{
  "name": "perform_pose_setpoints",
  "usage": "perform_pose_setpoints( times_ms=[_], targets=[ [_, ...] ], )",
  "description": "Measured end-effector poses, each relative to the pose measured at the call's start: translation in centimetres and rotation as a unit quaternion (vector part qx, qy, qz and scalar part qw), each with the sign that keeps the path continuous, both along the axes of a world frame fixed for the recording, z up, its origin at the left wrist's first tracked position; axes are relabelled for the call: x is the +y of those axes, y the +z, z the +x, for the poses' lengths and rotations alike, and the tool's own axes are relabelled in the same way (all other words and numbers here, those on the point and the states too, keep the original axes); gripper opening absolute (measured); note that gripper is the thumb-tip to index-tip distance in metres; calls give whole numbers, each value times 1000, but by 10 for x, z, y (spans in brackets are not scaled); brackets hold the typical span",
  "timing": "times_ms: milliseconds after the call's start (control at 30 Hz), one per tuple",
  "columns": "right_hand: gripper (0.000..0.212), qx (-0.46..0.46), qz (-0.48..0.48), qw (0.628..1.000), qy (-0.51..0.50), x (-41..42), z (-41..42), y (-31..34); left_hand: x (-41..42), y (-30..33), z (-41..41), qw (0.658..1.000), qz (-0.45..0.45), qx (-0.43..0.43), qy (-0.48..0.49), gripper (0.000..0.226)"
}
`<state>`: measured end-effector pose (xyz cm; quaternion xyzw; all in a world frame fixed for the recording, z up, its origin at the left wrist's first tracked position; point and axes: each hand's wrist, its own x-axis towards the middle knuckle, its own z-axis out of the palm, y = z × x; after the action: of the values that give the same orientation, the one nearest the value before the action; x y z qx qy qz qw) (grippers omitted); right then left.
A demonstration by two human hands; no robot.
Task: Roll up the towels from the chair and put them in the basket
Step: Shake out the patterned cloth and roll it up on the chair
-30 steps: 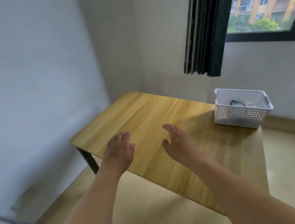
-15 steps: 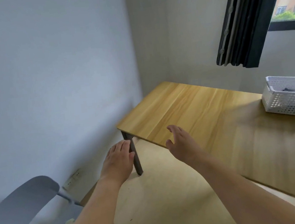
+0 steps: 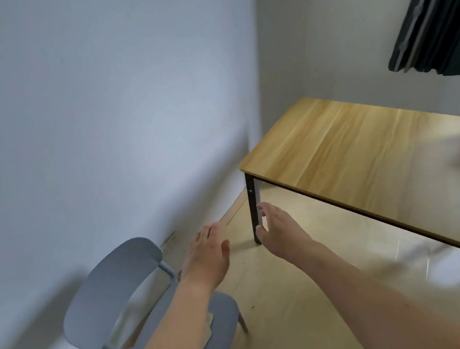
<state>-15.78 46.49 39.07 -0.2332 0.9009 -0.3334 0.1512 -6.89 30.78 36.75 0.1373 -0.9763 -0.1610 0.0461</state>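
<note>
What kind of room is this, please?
Probably a plain room in a home: a wooden table in the corner, a grey chair by the bare wall, and a dark curtain hanging above.

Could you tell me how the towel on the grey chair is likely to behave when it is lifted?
The towel is mostly hidden behind the left forearm, so this is tentative. Its visible edge looks like thin cloth, so it would probably droop. It looks small on the chair seat, so likely light.
</note>
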Motion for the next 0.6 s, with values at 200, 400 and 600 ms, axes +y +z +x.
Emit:
perform_pose_setpoints(
  times_ms=[200,400,600],
  targets=[
    [53,-57,30,998,-17,-89,31,-47,-123,-41,33,999,25,-21,29,43],
    [51,-104,67,991,-47,-190,58,-91,-243,-95,35,996,34,-85,-17,41],
    [44,-144,103,982,-74,-245,59,-168,-294,-180,22,978,115,-173,-21,34]
  ],
)
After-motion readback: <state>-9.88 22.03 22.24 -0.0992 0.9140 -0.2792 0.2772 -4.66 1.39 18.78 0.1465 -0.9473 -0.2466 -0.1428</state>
